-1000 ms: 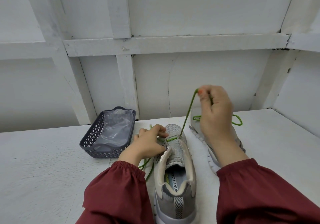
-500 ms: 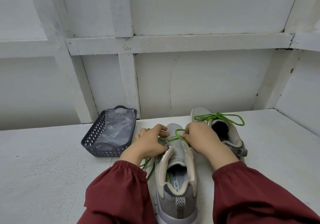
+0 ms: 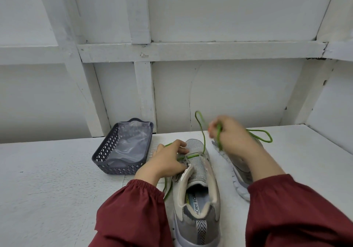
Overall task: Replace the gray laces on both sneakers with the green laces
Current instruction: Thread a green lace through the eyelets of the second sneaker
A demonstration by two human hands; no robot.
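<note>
A grey sneaker stands heel toward me in the middle of the white table. A green lace runs through its front eyelets. My left hand holds the sneaker's left eyelet flap near the toe, fingers curled on it. My right hand, blurred, is raised above the table and pinches the green lace, which loops up from the eyelets. The second grey sneaker lies to the right, mostly hidden behind my right arm, with a green lace loop on it.
A dark grey perforated basket with a clear plastic bag inside stands left of the sneakers. A white panelled wall closes the back and right side. One loose end of the lace trails on the table under my left wrist.
My right hand went down to the front eyelets half a second ago and has now risen again up and right, drawing the green lace out. My left hand stayed on the sneaker.
</note>
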